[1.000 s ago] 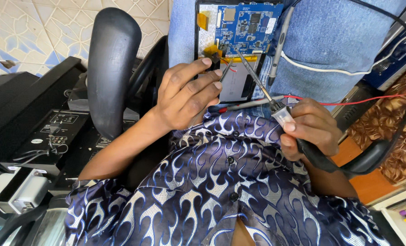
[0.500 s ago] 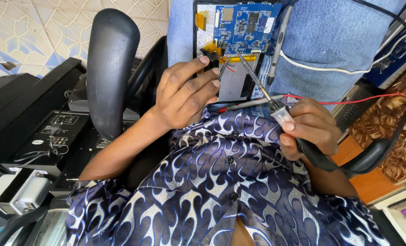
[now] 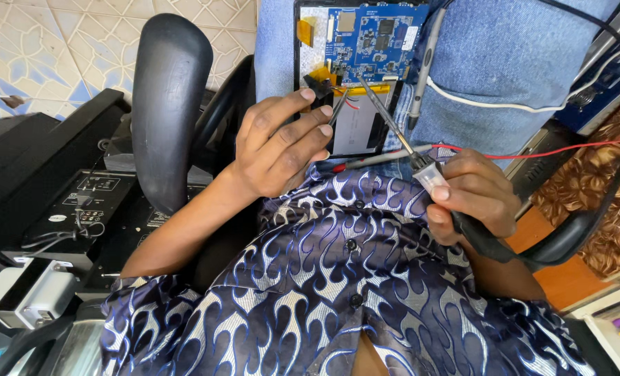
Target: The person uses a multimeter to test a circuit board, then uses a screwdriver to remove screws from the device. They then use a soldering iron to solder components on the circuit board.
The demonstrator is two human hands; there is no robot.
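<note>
Head view looks down at an opened tablet (image 3: 355,132) that lies on the person's lap, on the blue jeans (image 3: 505,76), with its back cover off and the blue circuit board (image 3: 372,35) at the far edge. Left hand (image 3: 282,146) is at the near-left corner of the tablet and pinches thin tweezers (image 3: 339,108) between thumb and fingers; their tips point to the orange ribbon strip (image 3: 355,89) just below the board, where a red and a black wire end. Right hand (image 3: 473,195) is closed around the black handle of a soldering iron (image 3: 386,115), and its long metal tip reaches across the silver battery up to the same strip. A red-wired probe (image 3: 386,159) rests across the near edge of the tablet, and a white cable (image 3: 491,104) runs over the jeans at the right. As far as I can judge, the opening of the device is done, and the joint at the wire ends is now under work; I cannot tell if solder is already melted there. Closing the back seems left to do. At the left stand a black chair armrest (image 3: 171,104) and a black electronic box (image 3: 80,209)
</note>
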